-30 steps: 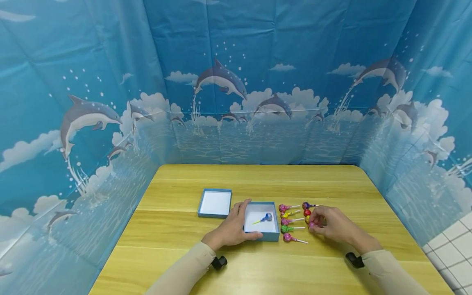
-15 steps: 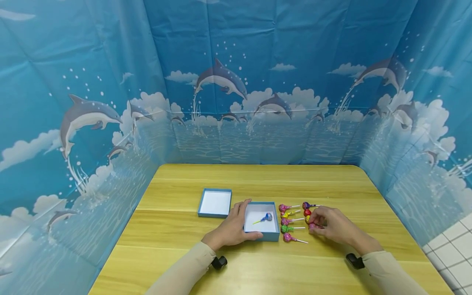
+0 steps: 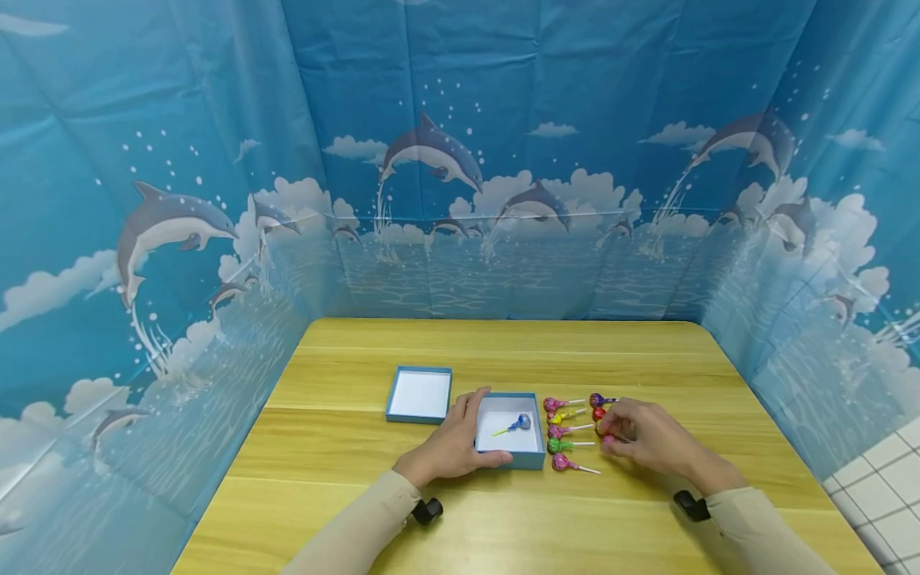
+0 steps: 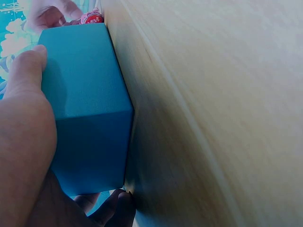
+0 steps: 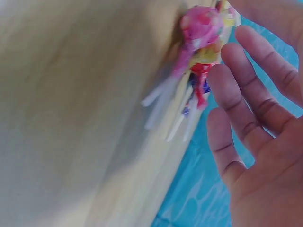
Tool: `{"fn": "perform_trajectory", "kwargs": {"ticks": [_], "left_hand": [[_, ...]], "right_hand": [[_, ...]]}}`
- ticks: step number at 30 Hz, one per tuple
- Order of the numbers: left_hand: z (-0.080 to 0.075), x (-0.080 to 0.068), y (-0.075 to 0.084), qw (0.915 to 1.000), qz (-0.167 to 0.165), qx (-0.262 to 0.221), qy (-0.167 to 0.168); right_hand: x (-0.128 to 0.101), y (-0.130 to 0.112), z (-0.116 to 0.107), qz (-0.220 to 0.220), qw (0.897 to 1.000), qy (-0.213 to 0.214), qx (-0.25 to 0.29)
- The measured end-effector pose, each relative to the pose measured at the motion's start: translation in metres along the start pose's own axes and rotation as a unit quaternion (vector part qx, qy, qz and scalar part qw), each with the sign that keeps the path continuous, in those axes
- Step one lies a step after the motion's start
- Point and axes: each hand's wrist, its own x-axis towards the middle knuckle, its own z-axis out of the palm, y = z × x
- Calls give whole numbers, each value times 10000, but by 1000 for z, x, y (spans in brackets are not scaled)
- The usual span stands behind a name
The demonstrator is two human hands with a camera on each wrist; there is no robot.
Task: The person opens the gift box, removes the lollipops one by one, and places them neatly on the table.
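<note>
My left hand [image 3: 454,439] holds the open blue box [image 3: 528,461] by its left side, thumb along the near wall and fingers at the far side. Inside the box lies a blue lollipop [image 3: 523,422] with a yellow-green stick. My right hand [image 3: 650,443] is low over the right column of lollipops, its fingertips right at a pink lollipop [image 5: 201,26]. In the right wrist view its fingers are relaxed and spread beside the candies. A yellow lollipop [image 5: 208,54], a red lollipop [image 3: 599,414] and a purple lollipop [image 3: 596,400] line up beyond the pink one.
The blue box lid [image 3: 420,394] lies inside-up behind and left of the box. Between box and right hand runs another column of several lollipops, including a green lollipop [image 3: 556,446] and a nearest pink lollipop [image 3: 561,461]. A dolphin-print curtain [image 3: 474,271] surrounds the wooden table [image 3: 345,479].
The right hand's fingertips have shifted slightly over the pink and yellow lollipops. The left hand, box and blue lollipop have stayed in place.
</note>
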Motion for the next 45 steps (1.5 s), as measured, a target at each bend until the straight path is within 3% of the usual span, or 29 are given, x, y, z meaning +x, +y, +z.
{"fn": "perform_trajectory", "kwargs": {"ticks": [10,22,33,45], "left_hand": [[-2,0,1,10000,0,-47,-10],[0,1,0,10000,12,17,5],[-2,0,4,9999,-118,3,-89],[-3,-3,7,9999,-72,14,-72]], "right_hand": [[17,-23,-7,-423,9981,212,-398],[47,-55,-6,-586,9967,-253,-504],[80,-78,-2,-1541,9844,-379,-760],[111,-94,3,-1825,9724,-1272,-707]]}}
